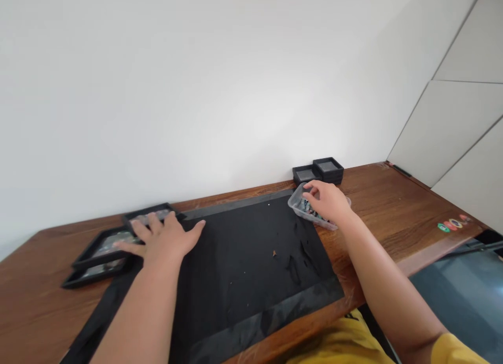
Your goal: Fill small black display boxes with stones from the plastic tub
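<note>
Right hand (328,200) rests over small clear plastic tub (298,206) of dark bits at 1 o'clock on black rectangular mat (251,259), fingers curled into it; whether they pinch a piece cannot tell. Left hand (165,238) lies flat at 10 o'clock, fingers spread, on flat black glass-topped display frames (98,251), three of them overlapping. Two small black square boxes (319,170) by the wall at 1 o'clock, untouched. Mat centre bare apart from scraps; sorting looks early. Brown wooden bench (393,207) under all
</note>
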Demonstrator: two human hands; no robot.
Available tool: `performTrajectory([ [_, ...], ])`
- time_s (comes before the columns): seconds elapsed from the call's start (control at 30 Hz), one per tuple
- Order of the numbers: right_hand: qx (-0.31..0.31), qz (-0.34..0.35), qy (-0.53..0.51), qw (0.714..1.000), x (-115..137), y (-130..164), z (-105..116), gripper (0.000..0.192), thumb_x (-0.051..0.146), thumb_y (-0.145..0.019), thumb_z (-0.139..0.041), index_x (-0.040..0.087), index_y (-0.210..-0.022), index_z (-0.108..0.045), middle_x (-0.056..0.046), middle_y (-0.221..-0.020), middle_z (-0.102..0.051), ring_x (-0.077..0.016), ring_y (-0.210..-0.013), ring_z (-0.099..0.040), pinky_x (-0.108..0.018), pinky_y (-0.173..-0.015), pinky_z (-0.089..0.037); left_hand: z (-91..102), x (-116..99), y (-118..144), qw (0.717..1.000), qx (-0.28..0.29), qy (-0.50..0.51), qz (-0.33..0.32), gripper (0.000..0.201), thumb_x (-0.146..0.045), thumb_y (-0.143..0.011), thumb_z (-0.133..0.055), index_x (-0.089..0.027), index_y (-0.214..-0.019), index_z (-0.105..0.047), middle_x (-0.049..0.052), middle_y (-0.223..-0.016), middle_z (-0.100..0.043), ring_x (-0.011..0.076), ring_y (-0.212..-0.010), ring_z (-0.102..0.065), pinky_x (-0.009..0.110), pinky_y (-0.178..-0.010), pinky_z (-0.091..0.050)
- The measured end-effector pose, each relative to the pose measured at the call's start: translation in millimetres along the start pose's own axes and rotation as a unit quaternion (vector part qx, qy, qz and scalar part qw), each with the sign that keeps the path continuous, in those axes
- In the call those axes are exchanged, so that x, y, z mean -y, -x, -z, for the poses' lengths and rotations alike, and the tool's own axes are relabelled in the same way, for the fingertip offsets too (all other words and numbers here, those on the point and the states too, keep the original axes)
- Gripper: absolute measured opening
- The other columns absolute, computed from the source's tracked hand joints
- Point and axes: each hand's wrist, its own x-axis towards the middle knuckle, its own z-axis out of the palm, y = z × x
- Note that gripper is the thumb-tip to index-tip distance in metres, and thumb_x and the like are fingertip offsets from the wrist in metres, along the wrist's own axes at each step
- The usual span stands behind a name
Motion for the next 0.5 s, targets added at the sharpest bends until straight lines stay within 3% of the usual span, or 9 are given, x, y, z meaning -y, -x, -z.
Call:
performTrajectory([
  [0.07, -0.023, 0.007, -0.013, 1.0, -1, 0, -1, 0.021, 0.03, -0.095, -0.063, 0.024, -0.113, -0.073, -0.004, -0.095, -0.078, -0.0216, -0.086, -0.068, -0.032, -0.074, -0.045, 4.1, -2, -1, 0.998, 0.004, -0.015, 0.054, 0.084, -0.066, -0.084, -0.052, -0.009, -0.145, -0.049, 0.032, -0.166, -0.028, 0.0553, -0.155, -0.01, 0.084, -0.11, -0.018],
  [0.13, -0.042, 0.016, -0.028, 0.999, -3, -1, -2, 0.019, 0.03, -0.094, -0.063, 0.024, -0.109, -0.073, -0.003, -0.092, -0.077, -0.0202, -0.081, -0.067, -0.032, -0.072, -0.045, 9.0, -4, -1, 0.998, 0.005, -0.02, 0.053, 0.07, -0.061, -0.084, -0.053, -0.016, -0.138, -0.056, 0.027, -0.161, -0.042, 0.053, -0.152, -0.023, 0.084, -0.108, -0.021],
  [0.23, -0.057, 0.03, -0.057, 0.996, -4, -1, -4, 0.017, 0.03, -0.093, -0.063, 0.024, -0.105, -0.074, -0.002, -0.087, -0.076, -0.0181, -0.075, -0.065, -0.031, -0.071, -0.045, 16.0, -3, -1, 0.997, -0.046, -0.022, 0.054, 0.059, -0.048, -0.086, -0.052, -0.02, -0.137, -0.054, 0.024, -0.146, -0.059, 0.0516, -0.144, -0.037, 0.082, -0.103, -0.024],
  [0.3, -0.064, 0.044, -0.084, 0.993, -5, -1, -6, 0.017, 0.03, -0.092, -0.063, 0.023, -0.102, -0.074, -0.001, -0.084, -0.075, -0.0166, -0.071, -0.063, -0.03, -0.07, -0.046, 20.4, 1, -2, 0.995, -0.071, -0.023, 0.062, 0.058, -0.04, -0.085, -0.052, -0.02, -0.14, -0.051, 0.023, -0.137, -0.066, 0.0492, -0.138, -0.044, 0.076, -0.102, -0.028],
  [0.4, -0.069, 0.056, -0.124, 0.988, -5, -1, -8, 0.016, 0.031, -0.092, -0.062, 0.022, -0.096, -0.075, -0.001, -0.079, -0.072, -0.0155, -0.067, -0.062, -0.028, -0.066, -0.046, 26.4, 7, -4, 0.997, -0.037, -0.027, 0.066, 0.053, -0.04, -0.083, -0.055, -0.02, -0.132, -0.057, 0.018, -0.125, -0.072, 0.0459, -0.132, -0.049, 0.065, -0.1, -0.032],
  [0.5, -0.069, 0.056, -0.142, 0.986, -6, -1, -9, 0.017, 0.032, -0.092, -0.062, 0.022, -0.092, -0.074, -0.001, -0.076, -0.071, -0.0156, -0.067, -0.062, -0.028, -0.065, -0.047, 30.8, 8, -3, 0.995, -0.048, -0.029, 0.079, 0.043, -0.043, -0.084, -0.054, -0.022, -0.12, -0.064, 0.014, -0.116, -0.074, 0.0441, -0.127, -0.052, 0.06, -0.098, -0.033],
])
